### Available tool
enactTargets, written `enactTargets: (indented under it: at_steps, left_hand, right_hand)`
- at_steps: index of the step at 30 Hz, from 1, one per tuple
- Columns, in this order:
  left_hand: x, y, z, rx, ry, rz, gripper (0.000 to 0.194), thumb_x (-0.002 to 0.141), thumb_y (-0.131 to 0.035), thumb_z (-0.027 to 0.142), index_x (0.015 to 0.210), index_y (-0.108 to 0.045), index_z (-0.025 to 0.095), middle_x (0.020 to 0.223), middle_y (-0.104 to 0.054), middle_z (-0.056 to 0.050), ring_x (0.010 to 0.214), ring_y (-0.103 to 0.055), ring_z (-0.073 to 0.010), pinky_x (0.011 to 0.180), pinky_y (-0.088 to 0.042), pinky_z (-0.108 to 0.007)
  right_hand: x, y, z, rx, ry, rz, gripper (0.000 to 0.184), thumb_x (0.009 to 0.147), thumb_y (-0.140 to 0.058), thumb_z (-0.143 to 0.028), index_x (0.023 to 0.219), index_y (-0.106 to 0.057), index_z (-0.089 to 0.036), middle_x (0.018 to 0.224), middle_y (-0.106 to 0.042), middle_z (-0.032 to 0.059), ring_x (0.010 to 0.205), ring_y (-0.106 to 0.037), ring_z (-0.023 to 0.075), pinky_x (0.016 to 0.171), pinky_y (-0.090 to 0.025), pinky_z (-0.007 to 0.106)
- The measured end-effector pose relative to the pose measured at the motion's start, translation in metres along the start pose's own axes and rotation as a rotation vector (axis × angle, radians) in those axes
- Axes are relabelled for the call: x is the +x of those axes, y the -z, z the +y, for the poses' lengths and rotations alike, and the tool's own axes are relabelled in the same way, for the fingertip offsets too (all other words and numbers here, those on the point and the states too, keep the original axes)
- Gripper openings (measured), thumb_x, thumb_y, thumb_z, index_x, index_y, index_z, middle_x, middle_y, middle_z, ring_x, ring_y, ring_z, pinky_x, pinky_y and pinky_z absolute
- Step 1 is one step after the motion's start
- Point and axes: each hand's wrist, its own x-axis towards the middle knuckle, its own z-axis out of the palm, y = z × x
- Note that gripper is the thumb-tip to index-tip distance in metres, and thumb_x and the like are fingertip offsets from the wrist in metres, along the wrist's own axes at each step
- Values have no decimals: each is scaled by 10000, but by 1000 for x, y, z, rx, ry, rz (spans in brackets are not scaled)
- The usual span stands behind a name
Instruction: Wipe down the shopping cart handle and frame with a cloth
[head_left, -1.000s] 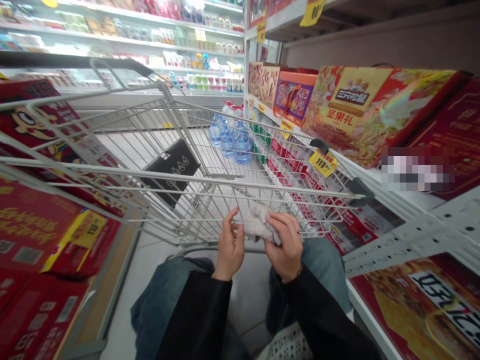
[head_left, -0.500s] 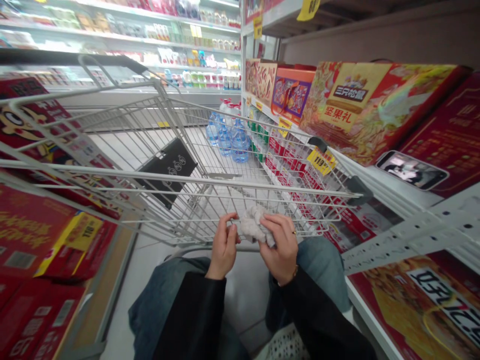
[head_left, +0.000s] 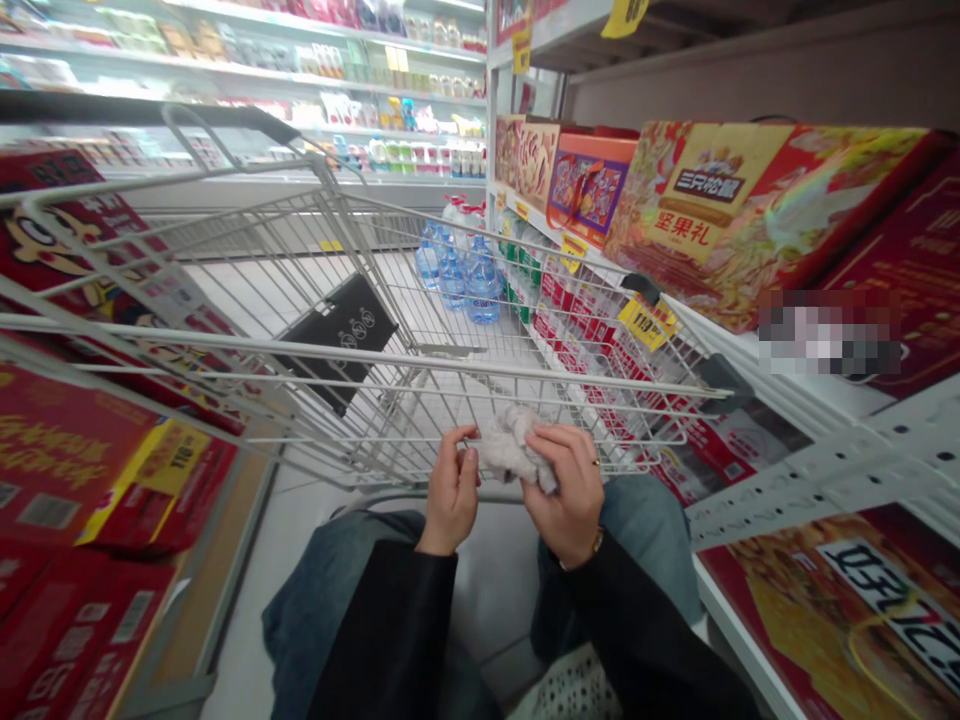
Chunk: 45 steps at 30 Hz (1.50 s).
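Note:
A crumpled greyish-white cloth [head_left: 510,448] is bunched in my right hand [head_left: 566,490], whose fingers and thumb close on it from the right. The cloth lies against the lower side wires of a metal shopping cart [head_left: 420,362]. Just left of the cloth, my left hand [head_left: 452,490] has its fingers curled round a thin horizontal wire of the cart, the thumb pointing up. Both hands are low on the near side of the basket, above my bent knees. A black panel [head_left: 337,345] is fixed inside the cart.
Red gift boxes [head_left: 67,450] are stacked at left. On the right, a shelf [head_left: 810,390] carries nut gift boxes [head_left: 720,210]; packs of drinks [head_left: 577,310] stand beneath. Blue water bottles [head_left: 465,270] stand on the floor beyond the cart. Refrigerated shelves [head_left: 247,75] line the back.
My right hand and the cloth have shifted very slightly to the right along the cart's wires. My left hand keeps its hold, and the view has moved a little.

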Motion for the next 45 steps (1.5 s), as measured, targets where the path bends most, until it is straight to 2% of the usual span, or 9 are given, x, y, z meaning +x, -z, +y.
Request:
enactTargets:
  at_steps: [4, 11, 18, 25, 30, 32, 39, 45]
  left_hand:
    - [0, 3, 2, 14, 11, -4, 384, 1053, -437, 474, 1325, -537, 222, 709, -537, 41, 625, -539, -134, 645, -451, -278]
    - [1, 5, 4, 15, 10, -16, 385, 1051, -431, 485, 1299, -547, 214, 672, -511, 51, 593, -521, -130, 613, -435, -271]
    - [2, 5, 6, 29, -11, 8, 400, 1048, -436, 495, 1294, -559, 204, 688, -535, 43, 598, -532, -128, 619, -445, -271]
    - [2, 6, 4, 24, -21, 17, 381, 1050, -443, 487, 1278, -570, 211, 706, -547, 41, 580, -525, -113, 596, -448, -261]
    - [2, 9, 3, 20, -30, 16, 384, 1041, -461, 490, 1277, -576, 211, 736, -560, 31, 598, -541, -113, 603, -461, -264]
    - [3, 9, 3, 19, -36, 20, 383, 1038, -466, 490, 1274, -578, 211, 772, -586, 20, 597, -539, -109, 603, -458, -265]
    - [4, 8, 3, 26, -35, 21, 376, 1038, -469, 486, 1281, -572, 219, 865, -634, -2, 594, -540, -98, 596, -455, -264]
    - [4, 10, 0, 36, -40, 34, 365, 1038, -470, 478, 1275, -571, 219, 866, -622, 3, 603, -535, -102, 605, -460, -261]
  right_hand:
    - [10, 5, -3, 3, -5, 35, 402, 848, -654, -52, 1204, -678, -235, 1146, -725, 97, 1122, -669, 276, 1007, -578, 511]
    - [-16, -7, 6, -9, -33, -77, 412, 815, -594, -21, 1163, -672, -226, 1098, -719, 93, 1070, -671, 268, 945, -600, 489]
    - [9, 5, -2, 6, -1, 55, 429, 843, -638, -33, 1217, -679, -238, 1150, -722, 99, 1123, -666, 279, 999, -581, 514]
    - [-14, 2, 9, -2, -38, -14, 386, 852, -617, -38, 1182, -676, -230, 1089, -725, 97, 1068, -671, 275, 945, -593, 515]
    - [9, 14, 2, -3, -11, 63, 422, 851, -653, -51, 1224, -677, -248, 1143, -732, 96, 1108, -678, 278, 979, -587, 516]
    - [11, 15, 3, 2, -2, 58, 415, 853, -654, -54, 1220, -677, -245, 1148, -732, 97, 1112, -677, 280, 983, -585, 519]
    - [-18, 3, 14, -18, -58, -26, 360, 864, -621, -55, 1169, -675, -238, 1077, -726, 87, 1060, -669, 272, 943, -586, 516]
    - [13, 17, 1, 17, -14, 63, 403, 850, -665, -39, 1206, -683, -228, 1142, -727, 97, 1107, -666, 267, 989, -573, 496]
